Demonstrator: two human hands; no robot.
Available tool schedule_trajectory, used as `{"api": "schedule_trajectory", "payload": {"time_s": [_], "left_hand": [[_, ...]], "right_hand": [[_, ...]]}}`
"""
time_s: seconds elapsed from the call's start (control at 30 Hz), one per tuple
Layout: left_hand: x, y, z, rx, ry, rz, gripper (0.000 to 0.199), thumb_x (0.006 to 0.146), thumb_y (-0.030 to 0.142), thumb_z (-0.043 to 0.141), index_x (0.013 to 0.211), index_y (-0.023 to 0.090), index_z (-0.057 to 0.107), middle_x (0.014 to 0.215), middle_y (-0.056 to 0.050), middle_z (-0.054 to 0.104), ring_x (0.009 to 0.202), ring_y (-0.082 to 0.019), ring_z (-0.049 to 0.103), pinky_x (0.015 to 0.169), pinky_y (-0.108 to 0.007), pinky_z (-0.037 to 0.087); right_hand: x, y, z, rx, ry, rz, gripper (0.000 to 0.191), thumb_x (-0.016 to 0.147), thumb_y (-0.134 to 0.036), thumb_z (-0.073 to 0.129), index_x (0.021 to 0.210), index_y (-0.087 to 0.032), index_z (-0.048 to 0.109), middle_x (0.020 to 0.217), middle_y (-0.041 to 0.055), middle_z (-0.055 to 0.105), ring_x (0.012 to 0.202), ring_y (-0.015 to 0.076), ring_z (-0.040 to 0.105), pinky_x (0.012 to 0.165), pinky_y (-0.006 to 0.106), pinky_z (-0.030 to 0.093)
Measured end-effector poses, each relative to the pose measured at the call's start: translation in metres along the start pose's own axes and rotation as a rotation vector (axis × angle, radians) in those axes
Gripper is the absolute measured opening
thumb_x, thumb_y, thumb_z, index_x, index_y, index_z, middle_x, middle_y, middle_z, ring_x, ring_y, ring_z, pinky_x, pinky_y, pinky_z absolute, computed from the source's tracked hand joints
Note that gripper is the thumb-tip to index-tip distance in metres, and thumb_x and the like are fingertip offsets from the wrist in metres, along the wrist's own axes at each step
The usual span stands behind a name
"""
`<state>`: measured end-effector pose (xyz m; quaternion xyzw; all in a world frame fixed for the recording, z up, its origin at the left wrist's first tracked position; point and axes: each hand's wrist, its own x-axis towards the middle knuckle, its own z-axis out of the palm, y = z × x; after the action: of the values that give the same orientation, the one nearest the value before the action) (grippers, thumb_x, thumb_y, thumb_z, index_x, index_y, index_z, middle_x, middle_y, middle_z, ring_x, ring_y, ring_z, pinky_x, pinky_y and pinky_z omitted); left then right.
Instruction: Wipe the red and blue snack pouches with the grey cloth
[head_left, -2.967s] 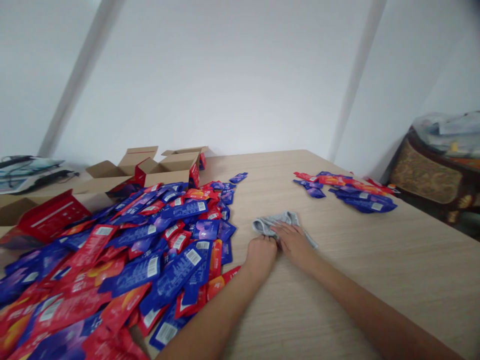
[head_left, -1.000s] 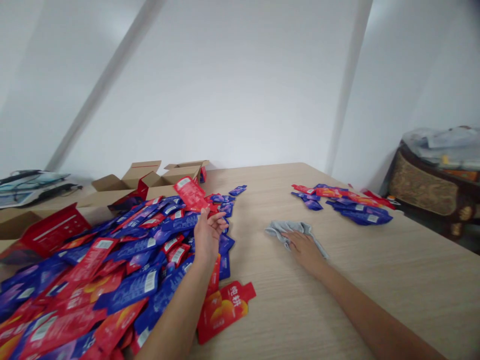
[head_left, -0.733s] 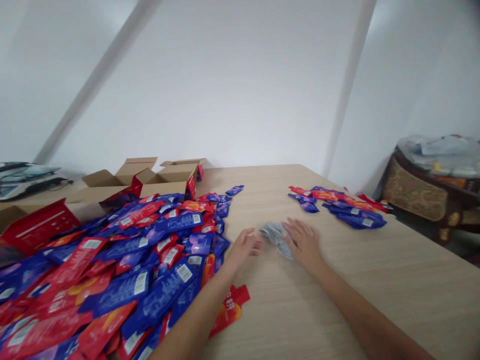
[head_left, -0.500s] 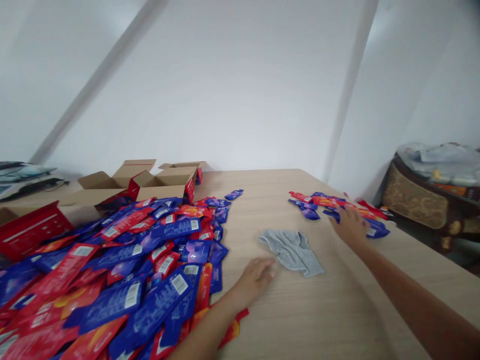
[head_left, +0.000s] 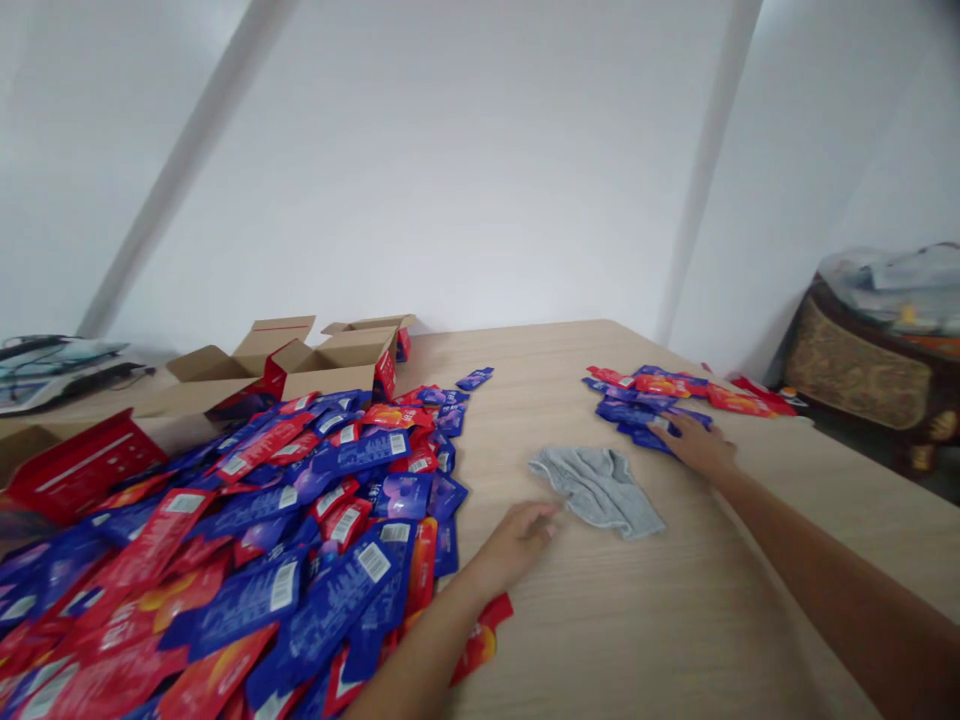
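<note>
On the left of the table lies a big heap of red and blue sachets [head_left: 300, 540]. My left hand [head_left: 519, 538] hovers or rests beside the heap, near the left edge of a crumpled grey cloth [head_left: 600, 488], fingers loosely apart and holding nothing. At the right, a smaller group of blue and red sachets [head_left: 637, 400] is spread out. The fingers of my right hand [head_left: 697, 445] are spread over the blue sachets at the near side of this group, touching them.
Open cardboard boxes [head_left: 337, 378] stand behind the heap. Plastic-wrapped items [head_left: 60, 370] lie at the far left. A patterned chair [head_left: 855, 365] with plastic bags on it stands beyond the table's right edge. A white wall rises behind.
My right hand has moved slightly, and blue sachets under it have shifted leftward against the rest of the group. My left hand stays near the cloth. The view has shifted slightly.
</note>
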<state>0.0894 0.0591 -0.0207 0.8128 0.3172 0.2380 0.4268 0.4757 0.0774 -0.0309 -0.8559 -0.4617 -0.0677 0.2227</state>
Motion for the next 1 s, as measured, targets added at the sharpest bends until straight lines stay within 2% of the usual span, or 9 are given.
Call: {"api": "schedule_trajectory", "payload": {"time_s": [0.13, 0.23, 0.37, 0.43, 0.57, 0.7, 0.8, 0.9, 1.0], "left_hand": [[0.001, 0.003, -0.001, 0.028, 0.015, -0.035, 0.038, 0.085, 0.03, 0.05, 0.119, 0.015, 0.057, 0.122, -0.011, 0.058, 0.114, -0.022, 0.051, 0.099, -0.035, 0.037], [0.002, 0.003, -0.002, 0.016, 0.032, -0.031, 0.037, 0.083, 0.028, 0.051, 0.117, 0.015, 0.058, 0.119, -0.011, 0.059, 0.112, -0.022, 0.052, 0.098, -0.035, 0.038], [0.005, -0.001, -0.002, -0.041, 0.07, -0.021, 0.028, 0.078, 0.018, 0.051, 0.104, 0.015, 0.062, 0.105, -0.008, 0.064, 0.102, -0.02, 0.056, 0.093, -0.033, 0.042], [0.006, -0.004, -0.002, -0.079, 0.112, -0.045, 0.026, 0.073, 0.008, 0.046, 0.092, 0.015, 0.062, 0.094, -0.005, 0.065, 0.093, -0.017, 0.059, 0.089, -0.031, 0.044], [0.01, 0.001, -0.007, -0.044, 0.269, -0.151, 0.024, 0.069, 0.003, 0.039, 0.077, 0.016, 0.058, 0.075, -0.001, 0.061, 0.076, -0.015, 0.058, 0.077, -0.029, 0.047], [0.027, 0.02, -0.012, 0.195, 0.345, -0.066, 0.024, 0.074, 0.009, 0.041, 0.087, 0.017, 0.06, 0.089, -0.004, 0.063, 0.088, -0.016, 0.058, 0.084, -0.03, 0.045], [0.055, 0.031, -0.009, 0.356, 0.259, 0.017, 0.036, 0.076, 0.01, 0.043, 0.109, 0.015, 0.058, 0.115, -0.009, 0.06, 0.108, -0.019, 0.053, 0.097, -0.032, 0.039], [0.086, 0.031, 0.0, 0.525, 0.05, -0.005, 0.055, 0.074, 0.013, 0.052, 0.129, 0.012, 0.046, 0.137, -0.014, 0.046, 0.127, -0.024, 0.04, 0.106, -0.035, 0.029], [0.1, 0.027, 0.008, 0.682, -0.087, -0.048, 0.06, 0.078, 0.023, 0.055, 0.136, 0.014, 0.038, 0.144, -0.014, 0.036, 0.132, -0.029, 0.032, 0.107, -0.043, 0.026]], "right_hand": [[-0.035, -0.059, 0.004, 0.082, -0.039, -0.075, 0.05, 0.089, -0.046, 0.036, 0.131, -0.021, 0.05, 0.137, 0.0167, 0.046, 0.124, 0.042, 0.037, 0.091, 0.068, 0.03], [-0.054, -0.091, 0.0, 0.132, -0.062, -0.168, 0.044, 0.091, -0.038, 0.034, 0.128, -0.022, 0.052, 0.135, 0.0111, 0.049, 0.126, 0.0291, 0.041, 0.1, 0.053, 0.033], [-0.095, -0.118, -0.019, 0.279, 0.046, -0.394, 0.042, 0.092, -0.039, 0.033, 0.123, -0.021, 0.055, 0.136, 0.0094, 0.049, 0.126, 0.025, 0.039, 0.102, 0.048, 0.03], [-0.124, -0.129, -0.028, 0.32, -0.046, -0.592, 0.041, 0.092, -0.038, 0.034, 0.124, -0.021, 0.054, 0.13, 0.0092, 0.054, 0.122, 0.0222, 0.044, 0.1, 0.042, 0.033], [-0.169, -0.148, -0.038, 0.213, -0.208, -0.798, 0.041, 0.085, -0.039, 0.05, 0.124, -0.027, 0.053, 0.131, 0.0078, 0.052, 0.12, 0.0266, 0.041, 0.097, 0.047, 0.032], [-0.183, -0.158, -0.047, 0.218, -0.328, -0.913, 0.028, 0.08, -0.023, 0.053, 0.107, -0.023, 0.061, 0.114, 0.0077, 0.058, 0.109, 0.0235, 0.048, 0.091, 0.037, 0.038], [-0.185, -0.157, -0.059, 0.305, -0.408, -0.964, 0.025, 0.073, -0.018, 0.056, 0.096, -0.023, 0.064, 0.104, 0.005, 0.061, 0.098, 0.0207, 0.054, 0.084, 0.029, 0.042], [-0.18, -0.147, -0.069, 0.484, -0.577, -0.994, 0.021, 0.069, -0.016, 0.057, 0.084, -0.025, 0.067, 0.092, -0.0022, 0.065, 0.081, 0.0151, 0.058, 0.074, 0.022, 0.043], [-0.161, -0.131, -0.073, 0.719, -0.69, -0.834, 0.015, 0.066, -0.016, 0.055, 0.075, -0.021, 0.065, 0.072, -0.0052, 0.064, 0.065, 0.0119, 0.056, 0.06, 0.02, 0.04]]}}
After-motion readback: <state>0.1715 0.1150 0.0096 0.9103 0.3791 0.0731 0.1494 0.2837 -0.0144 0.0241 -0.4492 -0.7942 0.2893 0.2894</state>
